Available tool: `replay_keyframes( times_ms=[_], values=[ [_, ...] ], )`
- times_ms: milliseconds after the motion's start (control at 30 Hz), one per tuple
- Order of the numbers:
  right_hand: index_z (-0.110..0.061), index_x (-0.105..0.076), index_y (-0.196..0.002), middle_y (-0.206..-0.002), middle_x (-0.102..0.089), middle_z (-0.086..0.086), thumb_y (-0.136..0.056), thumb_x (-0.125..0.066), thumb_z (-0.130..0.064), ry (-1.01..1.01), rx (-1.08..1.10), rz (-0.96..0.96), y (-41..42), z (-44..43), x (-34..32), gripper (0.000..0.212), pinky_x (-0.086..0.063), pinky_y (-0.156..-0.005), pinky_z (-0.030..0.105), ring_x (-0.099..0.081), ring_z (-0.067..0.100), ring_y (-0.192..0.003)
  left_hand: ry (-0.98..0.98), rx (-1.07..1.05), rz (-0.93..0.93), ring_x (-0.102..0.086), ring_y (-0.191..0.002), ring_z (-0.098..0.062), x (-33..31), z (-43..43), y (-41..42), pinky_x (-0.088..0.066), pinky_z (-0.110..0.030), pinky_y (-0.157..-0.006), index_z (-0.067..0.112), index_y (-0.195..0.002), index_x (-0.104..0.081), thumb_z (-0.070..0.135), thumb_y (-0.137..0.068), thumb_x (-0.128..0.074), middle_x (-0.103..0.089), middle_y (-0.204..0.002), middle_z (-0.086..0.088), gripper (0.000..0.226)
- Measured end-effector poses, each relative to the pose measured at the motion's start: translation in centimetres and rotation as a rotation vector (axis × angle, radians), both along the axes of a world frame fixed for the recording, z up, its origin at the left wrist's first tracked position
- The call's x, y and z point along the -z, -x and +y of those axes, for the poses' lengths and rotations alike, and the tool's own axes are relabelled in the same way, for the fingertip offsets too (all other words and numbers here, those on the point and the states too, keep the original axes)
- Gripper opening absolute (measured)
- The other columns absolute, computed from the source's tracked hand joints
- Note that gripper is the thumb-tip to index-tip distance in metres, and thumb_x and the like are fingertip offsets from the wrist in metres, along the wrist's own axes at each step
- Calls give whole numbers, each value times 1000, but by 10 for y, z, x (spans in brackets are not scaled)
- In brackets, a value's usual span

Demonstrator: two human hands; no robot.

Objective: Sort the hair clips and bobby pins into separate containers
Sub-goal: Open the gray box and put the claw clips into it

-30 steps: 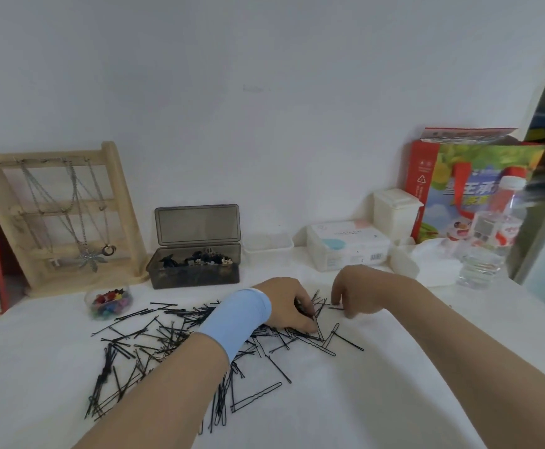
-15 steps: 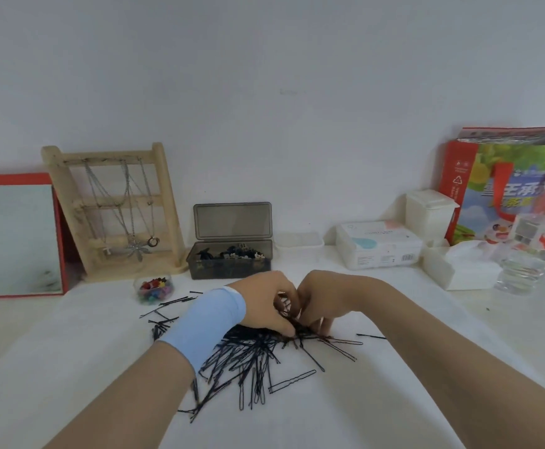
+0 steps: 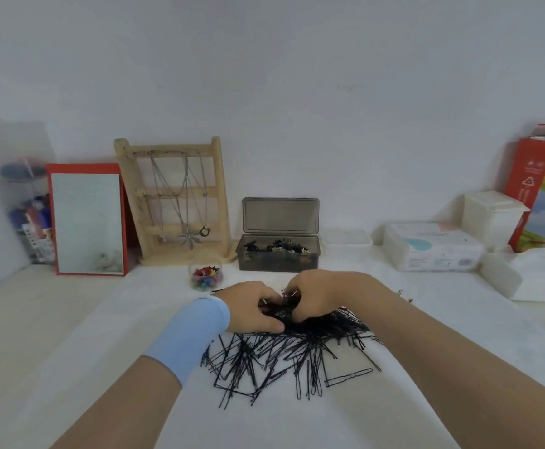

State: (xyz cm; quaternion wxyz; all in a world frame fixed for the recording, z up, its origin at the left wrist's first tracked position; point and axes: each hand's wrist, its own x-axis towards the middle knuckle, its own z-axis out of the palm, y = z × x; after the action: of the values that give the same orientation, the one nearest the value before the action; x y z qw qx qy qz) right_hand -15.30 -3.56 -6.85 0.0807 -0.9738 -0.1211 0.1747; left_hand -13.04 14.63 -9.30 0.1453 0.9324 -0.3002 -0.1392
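Observation:
A heap of black bobby pins lies on the white table in front of me. My left hand, with a light blue wristband, and my right hand meet at the heap's far edge, fingers curled around a bunch of pins gathered between them. Behind them stands a smoky grey box with its lid up, holding dark hair clips. A small clear cup of coloured hair clips sits to the box's left. An empty clear shallow container stands right of the box.
A wooden necklace stand and a red-framed mirror lean on the back wall at the left. A wipes pack, white tubs, a tissue box and a red carton crowd the right. A stray pin lies at the right.
Both hands have come together and swept the scattered pins into one tight heap. The head view has turned to the left, bringing the mirror into sight.

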Motion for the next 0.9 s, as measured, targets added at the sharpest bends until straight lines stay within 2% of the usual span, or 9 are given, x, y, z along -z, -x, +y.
replay_keyframes(
  times_ms=[233,300,367,433,500,600,667,800,900],
  values=[
    [-24,-68,-122,-127,-63,-5,-87,-57,-39,141,-34,-22,-15,27,-29,39,-51,-96,41,-62,22,-110,382,-200,82,-63,-104,-2,-17,54,-15,-52,-19,-81,32,-113,-66,24,-93,-64,-68,-117,13,22],
    [-20,-64,-127,-134,-60,-1,-91,-52,-37,159,-17,-103,-22,39,-23,41,-48,-100,42,-58,25,-117,196,-268,32,-56,-120,-10,-20,67,-20,-47,-29,-99,34,-125,-60,34,-91,-66,-58,-137,6,35],
    [-16,-54,-138,-144,-51,3,-92,-54,-45,135,-24,-63,-27,51,-16,53,-43,-105,43,-50,27,-127,-161,-279,55,-31,-144,-20,-19,74,-17,-28,-42,-118,38,-148,-36,56,-84,-67,-28,-160,4,73],
    [-17,-46,-145,-149,-42,5,-88,-60,-57,140,-42,5,-27,58,-9,71,-40,-106,44,-44,28,-133,-348,-239,75,-7,-151,-21,-16,71,-6,-16,-46,-120,39,-155,-16,68,-77,-66,-6,-165,6,97],
    [-22,-50,-142,-144,-46,3,-82,-67,-58,113,-70,-5,-25,63,-6,71,-42,-104,41,-46,26,-129,-289,-187,59,-10,-150,-21,-10,64,1,-20,-45,-119,37,-154,-22,65,-76,-70,-12,-163,5,96],
    [-27,-68,-122,-123,-64,-7,-84,-71,-44,-58,-128,7,-20,55,-7,42,-45,-98,33,-57,15,-111,-61,-122,74,-41,-136,-14,-6,56,3,-35,-35,-112,36,-147,-38,51,-77,-77,-41,-147,9,82],
    [-28,-69,-119,-120,-65,-10,-85,-70,-43,-174,-95,-11,-16,43,-11,37,-45,-101,35,-59,13,-111,2,-112,140,-43,-133,-12,-5,51,3,-36,-36,-112,38,-149,-29,51,-72,-81,-44,-144,12,94],
    [-28,-41,-146,-150,-40,-3,-70,-78,-60,78,-22,64,-5,15,-17,90,-35,-111,41,-40,22,-137,-210,-97,71,-20,-146,-17,-3,37,7,-28,-52,-116,38,-155,-5,68,-59,-80,-21,-156,11,125],
    [-25,-44,-145,-143,-49,-3,-66,-81,-60,128,-3,72,2,6,-12,94,-42,-104,37,-49,20,-126,-191,-78,-1,-35,-135,-20,-2,15,10,-37,-45,-110,31,-153,-28,66,-66,-77,-38,-144,4,106]
  ],
)
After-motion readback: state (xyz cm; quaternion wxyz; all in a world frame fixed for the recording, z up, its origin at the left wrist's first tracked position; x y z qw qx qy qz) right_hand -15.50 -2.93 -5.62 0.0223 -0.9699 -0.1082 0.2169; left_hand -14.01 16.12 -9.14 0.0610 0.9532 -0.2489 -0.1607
